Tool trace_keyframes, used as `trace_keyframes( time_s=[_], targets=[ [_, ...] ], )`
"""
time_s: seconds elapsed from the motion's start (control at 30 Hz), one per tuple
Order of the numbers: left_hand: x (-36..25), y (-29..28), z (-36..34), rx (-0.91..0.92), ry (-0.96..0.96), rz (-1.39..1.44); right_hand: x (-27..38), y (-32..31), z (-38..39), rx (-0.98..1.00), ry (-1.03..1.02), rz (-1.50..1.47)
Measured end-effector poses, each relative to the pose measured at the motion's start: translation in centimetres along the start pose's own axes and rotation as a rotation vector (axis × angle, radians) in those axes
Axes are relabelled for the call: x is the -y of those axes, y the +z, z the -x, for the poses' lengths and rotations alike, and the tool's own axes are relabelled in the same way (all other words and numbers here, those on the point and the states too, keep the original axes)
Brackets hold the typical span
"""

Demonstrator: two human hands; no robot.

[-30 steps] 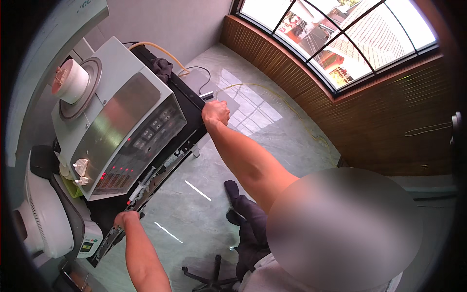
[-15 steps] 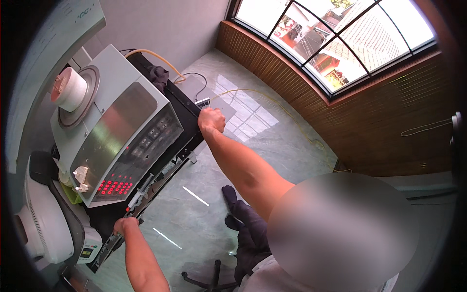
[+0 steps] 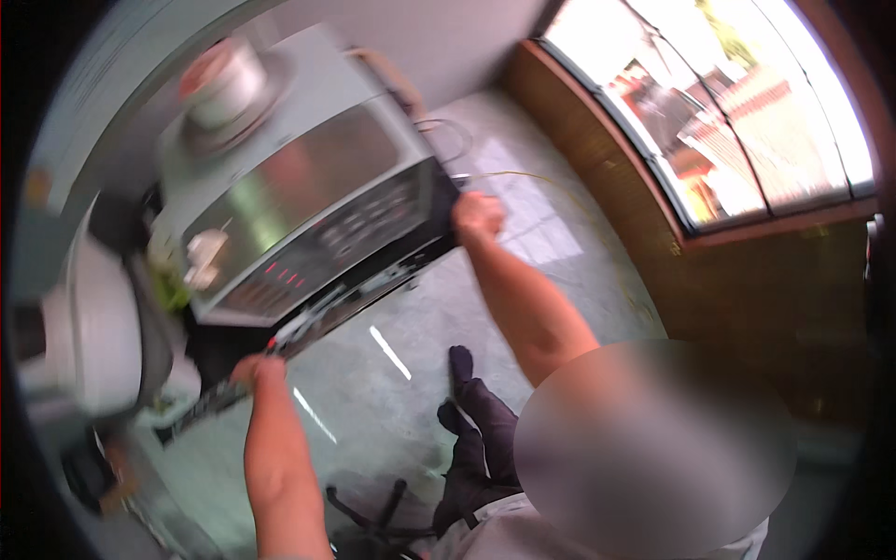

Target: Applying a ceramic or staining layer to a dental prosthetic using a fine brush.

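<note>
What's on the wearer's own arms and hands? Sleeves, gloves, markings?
Left hand and right hand: ungloved. Forearms bare, no sleeves. No watch or band visible; too blurred to tell rings or small markings. Light grey top on the torso.

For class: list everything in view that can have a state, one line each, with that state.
Left hand: curled at the black stand's front edge, grip blurred
Right hand: curled at the stand's right corner, grip blurred
Grey machine: red lights lit
White cylinder: standing atop the machine
Yellow cable: uncoiled
Window: daylit; open or shut unclear
</note>
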State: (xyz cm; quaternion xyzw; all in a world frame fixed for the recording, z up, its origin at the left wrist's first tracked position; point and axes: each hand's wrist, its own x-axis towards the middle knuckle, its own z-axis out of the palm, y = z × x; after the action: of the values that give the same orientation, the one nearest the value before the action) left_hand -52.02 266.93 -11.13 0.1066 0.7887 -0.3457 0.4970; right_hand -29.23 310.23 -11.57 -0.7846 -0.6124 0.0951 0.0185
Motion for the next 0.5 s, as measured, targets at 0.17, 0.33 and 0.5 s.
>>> trace_keyframes(
  time_s=[0.17,0.33,0.5],
  targets=[
    [14.1,7.1,-2.8,-0.146,-0.459,0.627,7.4,-0.7,13.4,0.183,-0.539,0.207],
    [11.7,1.8,4.2,-0.176,-0.927,2.659,6.4,-3.1,10.5,0.255,-0.575,0.339],
    [12.1,2.3,4.2,-0.322,-1.15,2.734,7.8,-1.4,10.6,0.254,-0.158,-0.143]
  ],
)
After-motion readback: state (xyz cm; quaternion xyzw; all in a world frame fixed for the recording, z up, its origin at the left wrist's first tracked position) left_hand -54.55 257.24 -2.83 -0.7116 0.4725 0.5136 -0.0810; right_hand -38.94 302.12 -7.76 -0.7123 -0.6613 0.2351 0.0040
